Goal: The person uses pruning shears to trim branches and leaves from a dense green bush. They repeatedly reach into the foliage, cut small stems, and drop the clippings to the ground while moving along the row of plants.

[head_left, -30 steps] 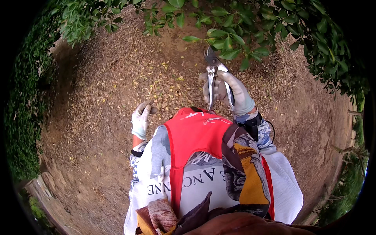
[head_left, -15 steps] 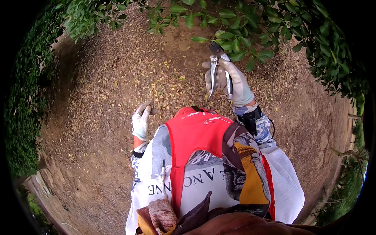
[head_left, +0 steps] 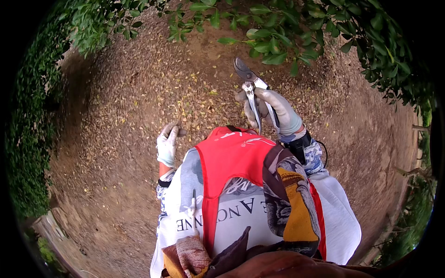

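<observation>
My right hand (head_left: 280,111), in a pale work glove, is wrapped round a pair of pruning shears (head_left: 250,85) with silver handles and a dark curved blade. The blade points up and to the left, in plain sight over the ground just below the leafy branches (head_left: 273,44). On the other side, my left hand (head_left: 167,146), gloved too, is held low over the leaf litter. Its fingers are curled in with the thumb against them. Whatever they may hold is too small to make out.
Dry leaves (head_left: 204,99) cover the brown soil between the hands. Dense green foliage (head_left: 30,120) rises on the left, and more hangs at the upper right (head_left: 384,51). A pale ledge (head_left: 53,231) runs along the lower left. Thin branches (head_left: 412,172) stand at the right edge.
My right hand has drawn the pruning shears down and back from the branches, so the blade, partly hidden by leaves before, now shows. My left hand has barely moved.
</observation>
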A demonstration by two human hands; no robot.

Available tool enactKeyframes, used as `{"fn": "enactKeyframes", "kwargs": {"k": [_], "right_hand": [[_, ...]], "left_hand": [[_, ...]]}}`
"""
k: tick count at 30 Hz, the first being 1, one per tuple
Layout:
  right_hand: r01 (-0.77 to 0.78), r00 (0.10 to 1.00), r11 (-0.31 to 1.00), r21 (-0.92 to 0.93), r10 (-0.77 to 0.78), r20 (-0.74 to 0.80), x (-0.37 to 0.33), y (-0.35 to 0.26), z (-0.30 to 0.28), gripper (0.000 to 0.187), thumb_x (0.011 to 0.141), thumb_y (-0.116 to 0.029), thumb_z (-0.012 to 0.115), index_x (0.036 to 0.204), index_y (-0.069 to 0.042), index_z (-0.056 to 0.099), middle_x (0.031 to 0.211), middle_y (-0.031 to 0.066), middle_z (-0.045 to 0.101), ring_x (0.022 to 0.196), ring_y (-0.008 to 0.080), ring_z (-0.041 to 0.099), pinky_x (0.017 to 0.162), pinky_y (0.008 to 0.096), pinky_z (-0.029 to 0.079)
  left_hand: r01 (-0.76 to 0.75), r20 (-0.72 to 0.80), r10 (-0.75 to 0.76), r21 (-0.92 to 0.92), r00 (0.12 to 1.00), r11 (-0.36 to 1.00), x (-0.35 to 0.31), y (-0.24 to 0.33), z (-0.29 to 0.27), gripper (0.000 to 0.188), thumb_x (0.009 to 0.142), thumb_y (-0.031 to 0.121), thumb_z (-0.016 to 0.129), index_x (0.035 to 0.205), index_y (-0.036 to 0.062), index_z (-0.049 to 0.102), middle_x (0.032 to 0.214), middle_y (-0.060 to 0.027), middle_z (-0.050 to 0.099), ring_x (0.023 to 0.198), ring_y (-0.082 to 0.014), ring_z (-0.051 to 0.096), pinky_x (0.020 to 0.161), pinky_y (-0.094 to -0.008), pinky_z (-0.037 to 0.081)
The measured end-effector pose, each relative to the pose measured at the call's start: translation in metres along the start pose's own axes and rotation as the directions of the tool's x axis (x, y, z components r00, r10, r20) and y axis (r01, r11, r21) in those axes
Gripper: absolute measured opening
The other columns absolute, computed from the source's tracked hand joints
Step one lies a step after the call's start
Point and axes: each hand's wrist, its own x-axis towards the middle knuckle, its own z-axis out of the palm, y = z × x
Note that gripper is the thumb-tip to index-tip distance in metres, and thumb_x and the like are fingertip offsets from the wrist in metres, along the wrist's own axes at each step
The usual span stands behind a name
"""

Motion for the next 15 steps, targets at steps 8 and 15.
{"fn": "enactKeyframes", "kwargs": {"k": [8,15], "right_hand": [[0.072,0.997,0.996,-0.055,-0.074,-0.031,-0.040,0.003,-0.022,0.065,0.101,-0.050,0.048,0.134,0.005,0.052,0.089,0.0093,0.066,0.075,0.0170,0.063,0.072,0.0315,0.052],[0.206,0.976,0.978,-0.016,-0.207,-0.071,-0.047,0.012,-0.048,0.069,0.100,-0.049,0.049,0.137,0.009,0.048,0.093,0.0098,0.066,0.078,0.0187,0.063,0.071,0.0331,0.052]], "left_hand": [[-0.017,0.027,0.017,0.011,0.999,1.000,0.003,0.007,0.004,0.034,0.102,0.023,0.061,0.123,-0.0031,0.066,0.093,-0.0108,0.075,0.085,-0.0190,0.071,0.084,-0.0327,0.054],[-0.004,0.075,-0.001,0.057,0.997,0.998,0.002,0.009,0.002,0.033,0.104,0.021,0.058,0.126,-0.0031,0.064,0.102,-0.0113,0.074,0.090,-0.0177,0.071,0.083,-0.0308,0.055]]}}
